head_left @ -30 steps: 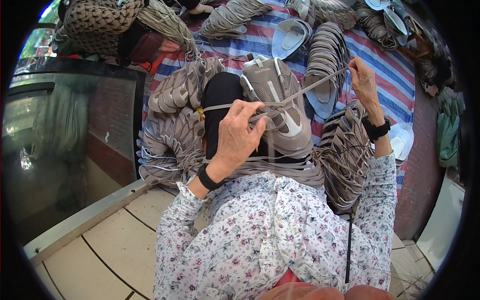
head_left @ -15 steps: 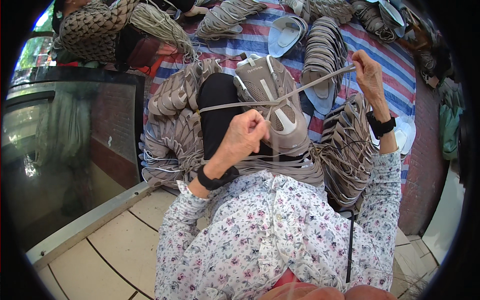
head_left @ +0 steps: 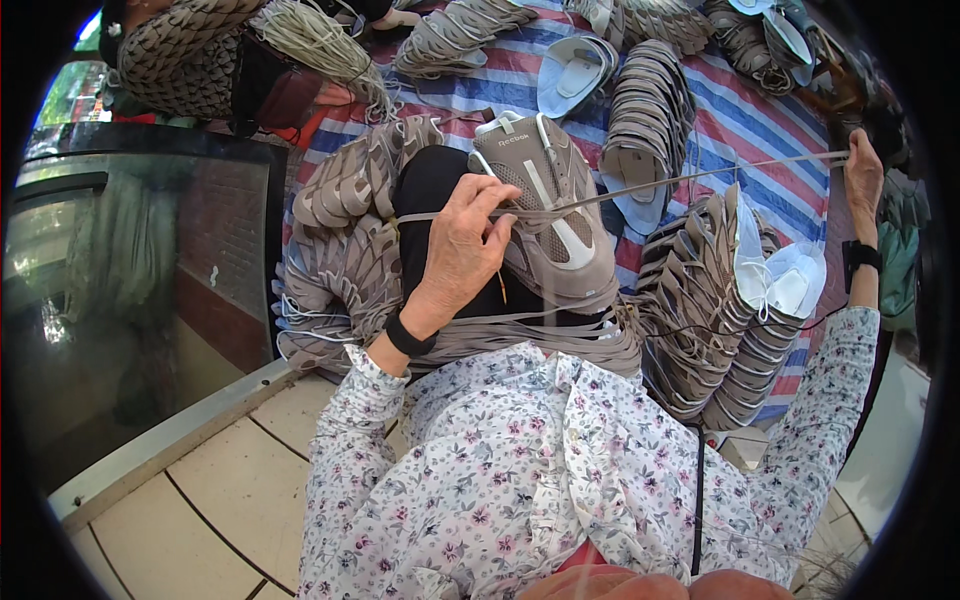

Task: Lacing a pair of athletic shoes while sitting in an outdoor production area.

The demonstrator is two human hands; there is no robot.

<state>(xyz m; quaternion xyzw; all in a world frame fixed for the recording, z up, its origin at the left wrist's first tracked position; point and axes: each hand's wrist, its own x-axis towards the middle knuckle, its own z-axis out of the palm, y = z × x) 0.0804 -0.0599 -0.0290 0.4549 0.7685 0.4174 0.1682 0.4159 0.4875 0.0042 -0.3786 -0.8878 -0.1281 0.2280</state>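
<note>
On my lap lies a grey-brown shoe upper point(head_left: 585, 255) with mesh panels and white trim, its toe toward me. A flat grey shoelace point(head_left: 690, 178) runs across it from my dark-clad left knee out to the far right. My left hand point(head_left: 462, 245) is closed over the upper's left side, thumb and fingers pinching the lace. A thin orange-brown tip hangs just below that hand. Far out to the right, my right hand point(head_left: 862, 178) grips the other stretch of lace, pulled nearly straight. More grey laces point(head_left: 560, 345) lie in a bundle across my lap.
Stacked shoe uppers lie left of my knee point(head_left: 350, 260), at my right point(head_left: 695, 310) and farther off point(head_left: 650, 110), on a striped blue, red and white sheet point(head_left: 730, 130). A glass-fronted panel point(head_left: 140, 300) stands at left. Another person's hand point(head_left: 398, 20) shows at the top.
My right hand has moved farther right, drawing the lace out longer and straighter. My left hand has risen slightly onto the lace beside the upper.
</note>
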